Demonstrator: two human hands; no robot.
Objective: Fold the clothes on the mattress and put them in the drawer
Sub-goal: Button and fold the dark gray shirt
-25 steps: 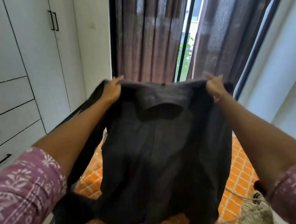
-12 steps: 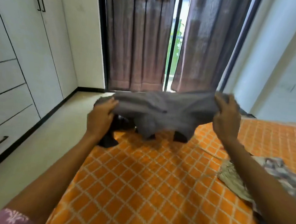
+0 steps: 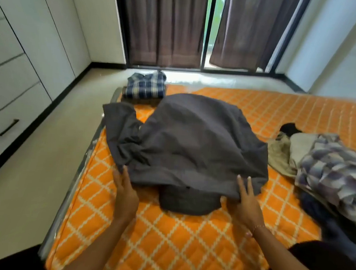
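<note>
A dark grey shirt (image 3: 193,144) lies spread face down on the orange quilted mattress (image 3: 186,236), collar toward me, one sleeve bunched at the left. My left hand (image 3: 125,194) lies at the shirt's near left shoulder, fingers straight, fingertips at the cloth's edge. My right hand (image 3: 248,201) touches the near right shoulder with straight, spread fingers. A folded blue plaid shirt (image 3: 145,86) sits at the mattress's far left corner. White drawers with black handles (image 3: 7,127) stand in the wardrobe at the left.
A heap of unfolded clothes (image 3: 326,166) lies on the right side of the mattress, with a beige piece and a plaid one on top. A strip of pale floor (image 3: 33,167) runs between mattress and wardrobe. Dark curtains (image 3: 163,24) hang behind.
The grey shirt went from held up in the air by both shoulders to lying flat on the mattress. Both hands let go of their grip and now lie at its near edge.
</note>
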